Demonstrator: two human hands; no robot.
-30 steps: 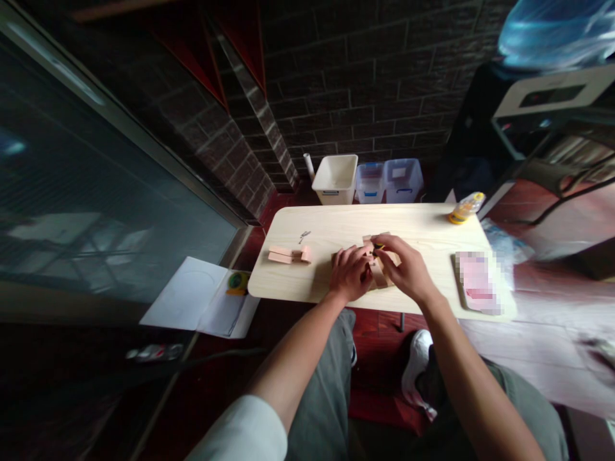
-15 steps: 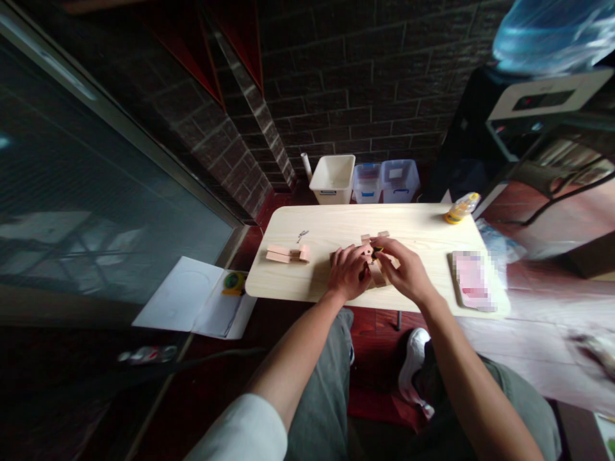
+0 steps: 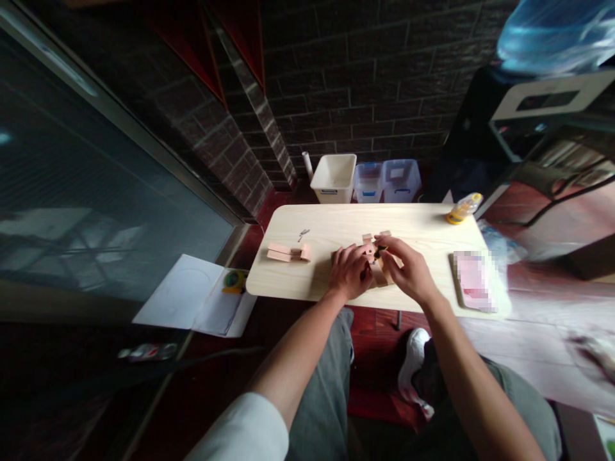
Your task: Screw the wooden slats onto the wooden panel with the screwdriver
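Observation:
Over the middle of the table, my left hand [image 3: 346, 272] is closed around a light wooden piece with dark holes [image 3: 369, 251]. Close beside it on the right, my right hand [image 3: 406, 266] pinches a small black-and-yellow object [image 3: 379, 253] against that wood; its exact kind is too small to tell. More wooden parts [image 3: 380, 276] lie under and between the hands, partly hidden by the fingers. Two small wooden blocks [image 3: 385, 234] are just beyond the fingertips. Left of my hands rests another assembled wooden piece [image 3: 289, 252].
A few thin dark metal bits [image 3: 303, 235] lie on the table [image 3: 331, 221]. A yellow-capped bottle [image 3: 464, 209] stands at the back right, a blurred pink-topped box [image 3: 475, 282] in front of it. Beyond the table are a cream bin [image 3: 335, 179] and clear tubs [image 3: 401, 179].
The fingers of my right hand have shifted slightly, and more of the black-and-yellow object shows. My left hand keeps its hold. The whole view has moved very slightly.

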